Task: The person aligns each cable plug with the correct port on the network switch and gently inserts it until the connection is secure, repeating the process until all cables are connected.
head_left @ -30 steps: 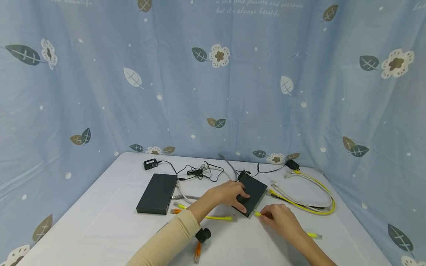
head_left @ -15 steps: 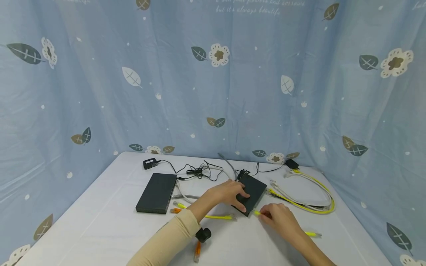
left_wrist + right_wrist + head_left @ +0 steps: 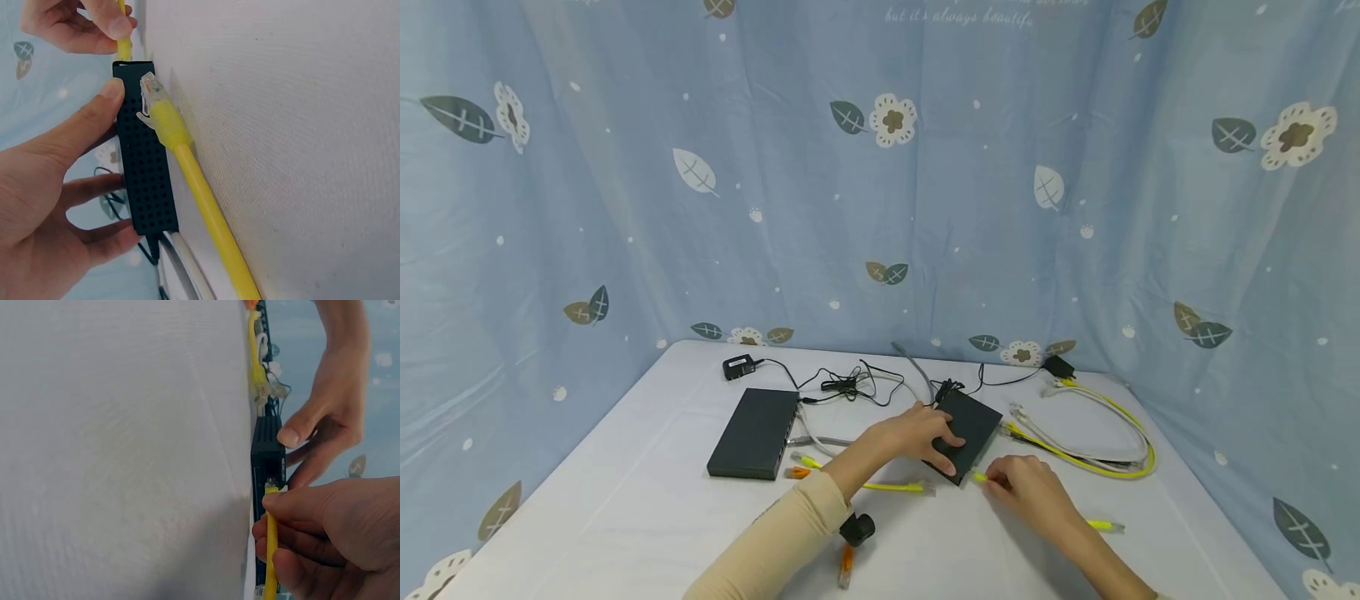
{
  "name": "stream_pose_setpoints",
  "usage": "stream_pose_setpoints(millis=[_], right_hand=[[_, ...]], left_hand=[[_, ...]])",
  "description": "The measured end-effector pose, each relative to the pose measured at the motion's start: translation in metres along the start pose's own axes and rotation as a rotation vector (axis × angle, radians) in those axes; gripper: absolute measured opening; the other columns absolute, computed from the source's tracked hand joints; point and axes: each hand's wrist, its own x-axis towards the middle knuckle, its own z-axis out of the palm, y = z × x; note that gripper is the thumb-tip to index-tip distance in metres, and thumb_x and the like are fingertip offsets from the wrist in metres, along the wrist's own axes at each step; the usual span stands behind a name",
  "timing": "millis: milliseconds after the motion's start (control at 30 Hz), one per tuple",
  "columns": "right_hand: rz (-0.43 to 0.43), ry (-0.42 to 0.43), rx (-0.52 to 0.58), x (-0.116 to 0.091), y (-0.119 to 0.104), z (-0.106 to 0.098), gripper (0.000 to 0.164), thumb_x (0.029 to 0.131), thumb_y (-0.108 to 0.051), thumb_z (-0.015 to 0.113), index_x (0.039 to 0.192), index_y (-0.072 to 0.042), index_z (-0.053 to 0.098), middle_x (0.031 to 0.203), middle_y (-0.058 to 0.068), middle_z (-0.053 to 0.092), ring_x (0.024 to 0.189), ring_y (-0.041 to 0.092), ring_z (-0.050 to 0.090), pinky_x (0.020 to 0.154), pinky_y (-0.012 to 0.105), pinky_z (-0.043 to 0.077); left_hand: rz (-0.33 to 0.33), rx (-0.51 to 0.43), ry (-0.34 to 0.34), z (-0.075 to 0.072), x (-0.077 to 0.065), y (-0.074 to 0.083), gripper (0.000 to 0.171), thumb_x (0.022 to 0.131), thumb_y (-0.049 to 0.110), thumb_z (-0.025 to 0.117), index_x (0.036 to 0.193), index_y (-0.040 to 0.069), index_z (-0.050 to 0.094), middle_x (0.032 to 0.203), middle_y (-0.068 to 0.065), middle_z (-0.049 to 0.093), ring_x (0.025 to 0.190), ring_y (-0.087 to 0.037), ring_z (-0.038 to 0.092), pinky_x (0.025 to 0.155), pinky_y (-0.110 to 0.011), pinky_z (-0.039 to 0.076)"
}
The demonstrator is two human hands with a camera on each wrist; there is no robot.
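The left hand, fingers apart, is resting on the counter's right black box; the right hand is pinching a yellow cable, its plug sitting at the box's right side.

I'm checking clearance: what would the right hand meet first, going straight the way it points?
Likely the black box under the left hand, led by the pinched yellow plug; whether they touch is unclear.

Blue curtain w/ leaf print; wht tbl in front.
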Motion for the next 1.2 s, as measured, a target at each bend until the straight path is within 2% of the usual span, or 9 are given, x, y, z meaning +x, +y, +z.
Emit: stream_pose_setpoints(millis=[467,733,867,1200], right_hand=[[0.017,-0.007,-0.025,0.0037,-0.0018,0.0024,0.008,0.078,-0.013,0.081,0.076,-0.017,0.074,0.066,-0.014,0.063,0.057,-0.004,0.050,0.053,0.017,0.042],[-0.013,0.006,-0.005,0.0042,-0.0006,0.0005,0.007,0.079,-0.012,0.080,0.077,-0.016,0.074,0.065,-0.014,0.063,0.056,-0.005,0.048,0.052,0.017,0.041],[-0.023,0.005,-0.015,0.0051,0.0004,0.0004,0.008,0.079,-0.011,0.079,0.076,-0.016,0.074,0.064,-0.014,0.062,0.055,-0.005,0.046,0.052,0.017,0.040],[-0.012,-0.017,-0.013,0.0053,-0.0015,0.0027,0.008,0.079,-0.010,0.079,0.076,-0.015,0.074,0.063,-0.013,0.062,0.055,-0.003,0.048,0.052,0.017,0.041]], left_hand=[[-0.013,0.010,0.002,-0.0009,-0.0042,0.0036,0.052,0.083,0.050,0.071,0.131,0.033,0.063,0.138,0.007,0.061,0.142,-0.015,0.041,0.112,-0.041,0.037],[-0.009,0.014,-0.002,-0.0025,-0.0039,0.0054,0.050,0.084,0.048,0.070,0.132,0.033,0.063,0.141,0.003,0.058,0.143,-0.017,0.041,0.111,-0.042,0.039],[0.004,0.028,-0.003,-0.0032,-0.0038,0.0068,0.050,0.085,0.049,0.069,0.132,0.034,0.062,0.139,0.005,0.060,0.143,-0.016,0.041,0.110,-0.041,0.039],[-0.023,0.020,-0.003,-0.0013,-0.0044,0.0060,0.050,0.083,0.050,0.071,0.130,0.035,0.063,0.136,0.009,0.061,0.142,-0.014,0.042,0.113,-0.040,0.037]])
